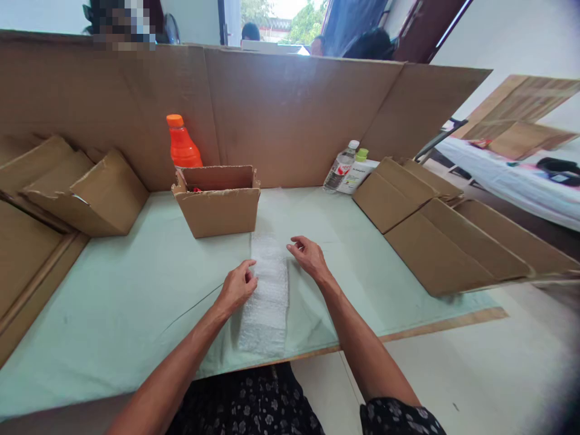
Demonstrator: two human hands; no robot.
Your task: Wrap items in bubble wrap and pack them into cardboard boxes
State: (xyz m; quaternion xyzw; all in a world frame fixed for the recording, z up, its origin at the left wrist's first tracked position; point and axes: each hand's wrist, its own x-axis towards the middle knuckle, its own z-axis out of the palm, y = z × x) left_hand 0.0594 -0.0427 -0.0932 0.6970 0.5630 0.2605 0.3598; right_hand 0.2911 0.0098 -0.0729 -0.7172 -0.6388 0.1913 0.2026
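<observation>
A long, folded strip of bubble wrap (265, 302) lies flat on the pale green cloth, running from the table's front edge towards a small cardboard box. My left hand (238, 285) rests at the strip's left edge, fingers loosely bent and thumb apart, gripping nothing that I can see. Just right of the strip, my right hand (309, 256) hovers with its fingers half curled and apart, holding nothing. Whether the left fingertips touch the wrap, I cannot tell. A thin dark line (194, 308), perhaps a thread, slants across the cloth beside my left hand.
The open cardboard box (222, 212) stands beyond the strip, an orange bottle (185, 145) behind it. A clear bottle (341, 168) and a white pack (360, 176) lean at the back right. Cardboard bins (109, 193) flank the left, more bins (435, 241) the right; a cardboard wall (299, 115) closes the back.
</observation>
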